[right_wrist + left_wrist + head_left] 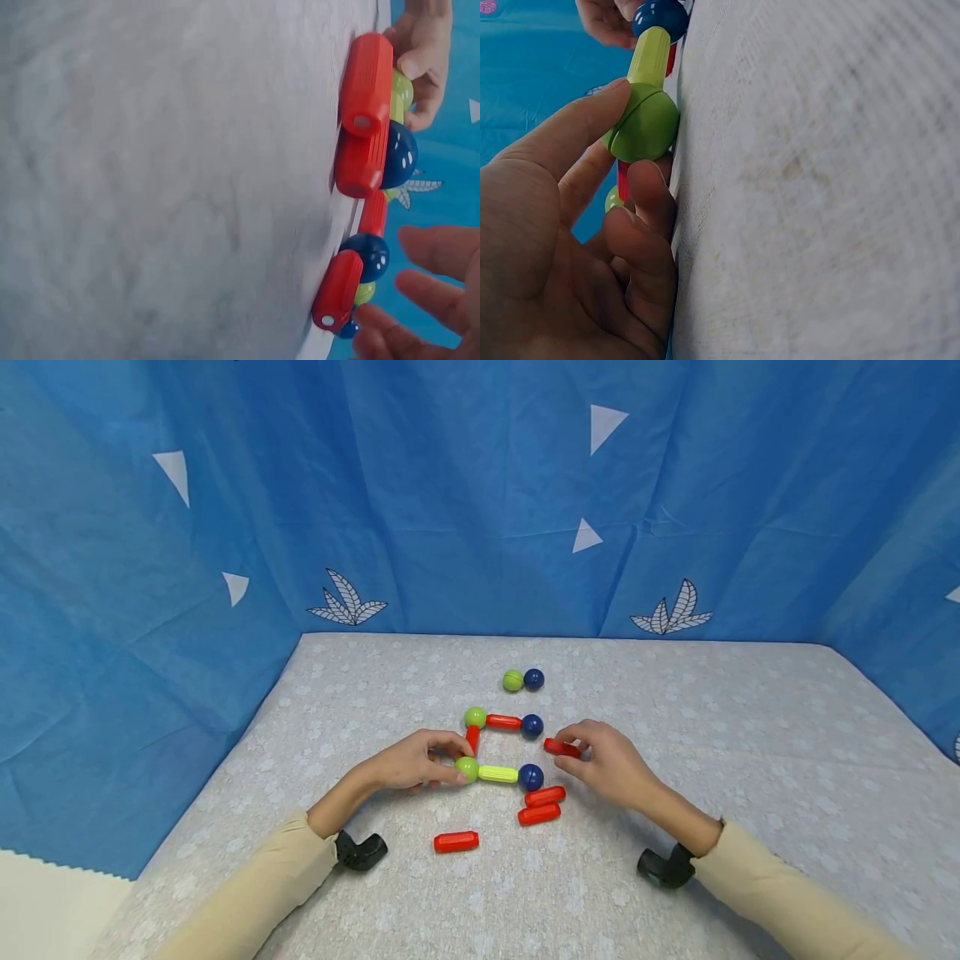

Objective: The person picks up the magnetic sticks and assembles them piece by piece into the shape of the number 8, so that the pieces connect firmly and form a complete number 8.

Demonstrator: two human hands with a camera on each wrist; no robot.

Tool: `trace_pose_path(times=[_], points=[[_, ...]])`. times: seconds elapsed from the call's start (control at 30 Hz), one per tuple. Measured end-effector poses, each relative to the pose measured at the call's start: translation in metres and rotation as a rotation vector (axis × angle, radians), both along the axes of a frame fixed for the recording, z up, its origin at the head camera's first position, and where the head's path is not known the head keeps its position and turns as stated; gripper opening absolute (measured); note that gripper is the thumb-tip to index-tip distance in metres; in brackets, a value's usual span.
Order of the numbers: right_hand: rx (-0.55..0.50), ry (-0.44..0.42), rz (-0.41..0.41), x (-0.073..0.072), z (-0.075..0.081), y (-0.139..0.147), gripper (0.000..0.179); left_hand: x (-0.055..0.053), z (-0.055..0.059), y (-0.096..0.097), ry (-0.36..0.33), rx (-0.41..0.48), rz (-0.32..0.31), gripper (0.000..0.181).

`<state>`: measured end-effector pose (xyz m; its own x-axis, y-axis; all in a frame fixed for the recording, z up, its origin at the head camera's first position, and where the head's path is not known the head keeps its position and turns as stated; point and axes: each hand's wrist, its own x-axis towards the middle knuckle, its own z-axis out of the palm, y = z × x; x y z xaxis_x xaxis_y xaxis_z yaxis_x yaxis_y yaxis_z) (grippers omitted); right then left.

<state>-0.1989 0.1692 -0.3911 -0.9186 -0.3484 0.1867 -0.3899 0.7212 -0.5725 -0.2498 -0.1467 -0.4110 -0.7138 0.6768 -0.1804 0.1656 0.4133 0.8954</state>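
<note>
On the table lies a U-shaped build of magnetic rods and balls. My left hand (pixel 422 760) pinches its near green ball (pixel 467 769), with the thumb on one side as the left wrist view shows. From that ball a yellow-green rod (pixel 498 774) runs to a blue ball (pixel 531 777). A red rod (pixel 472 739) links it to the far green ball (pixel 476 717), and another red rod (pixel 504 722) leads on to a second blue ball (pixel 532 725). Around a loose red rod (pixel 558 747), my right hand (pixel 609 764) has its fingers spread, apparently without gripping.
Two loose red rods (pixel 539 813) lie side by side near the closer blue ball. Another red rod (pixel 456 842) rests toward the front. A loose green ball (pixel 513 681) and blue ball (pixel 534 679) touch at the back. Blue cloth (pixel 480 485) hangs behind the table.
</note>
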Motion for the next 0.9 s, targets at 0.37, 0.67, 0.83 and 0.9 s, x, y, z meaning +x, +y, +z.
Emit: trace_pose_path(times=[0.37, 0.67, 0.83, 0.9], points=[[0.079, -0.033, 0.005, -0.0020, -0.0003, 0.0050, 0.024, 0.0000, 0.0001, 0.0000, 0.003, -0.006, -0.001, 0.030], [0.083, -0.086, 0.042, -0.0057, -0.0008, 0.0006, 0.025, 0.0004, -0.0002, 0.0003, 0.009, -0.014, 0.002, 0.029], [0.090, -0.109, 0.046, -0.0083, -0.0002, -0.0014, 0.023, 0.0005, 0.0000, 0.0004, 0.009, -0.021, 0.006, 0.030], [0.090, -0.124, 0.049, -0.0089, 0.0009, -0.0022, 0.022, 0.0005, 0.0001, 0.0004, 0.009, -0.022, 0.008, 0.030]])
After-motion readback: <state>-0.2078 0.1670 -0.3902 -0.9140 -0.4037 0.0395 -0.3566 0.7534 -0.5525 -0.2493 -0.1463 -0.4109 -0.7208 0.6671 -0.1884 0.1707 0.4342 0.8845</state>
